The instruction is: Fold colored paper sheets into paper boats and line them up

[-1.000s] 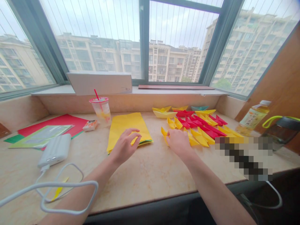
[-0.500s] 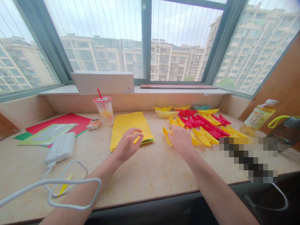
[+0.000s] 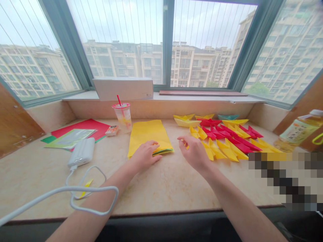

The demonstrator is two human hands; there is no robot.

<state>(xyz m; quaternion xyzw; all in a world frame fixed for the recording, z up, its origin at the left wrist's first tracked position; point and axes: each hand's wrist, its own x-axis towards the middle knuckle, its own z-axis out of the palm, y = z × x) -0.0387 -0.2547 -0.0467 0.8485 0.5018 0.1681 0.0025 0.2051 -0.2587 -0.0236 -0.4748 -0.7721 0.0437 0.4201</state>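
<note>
My left hand (image 3: 146,156) lies at the lower right edge of a stack of yellow paper (image 3: 147,132), fingers loosely stretched and apart. Green sheet edges show under the yellow top sheet. To the right, my right hand (image 3: 194,153) hovers over the table with bent fingers, thumb and forefinger apart. A bit of yellow folded paper shows behind its fingers, mostly hidden. Beside that hand stand rows of folded paper boats and star-like shapes: yellow folded shapes (image 3: 213,149), red folded shapes (image 3: 212,131) and a teal paper boat (image 3: 228,117).
On the left lie red paper (image 3: 101,127), a clear packet (image 3: 73,138), a white power bank (image 3: 82,151) and its looping cable (image 3: 94,189), which crosses before my left forearm. A lidded cup (image 3: 123,119) and small box (image 3: 112,130) stand behind. A bottle (image 3: 300,129) is far right.
My right hand has shifted left, away from the yellow folded shapes, uncovering more of them. My left hand has lowered onto the paper's edge. The view has turned slightly left.
</note>
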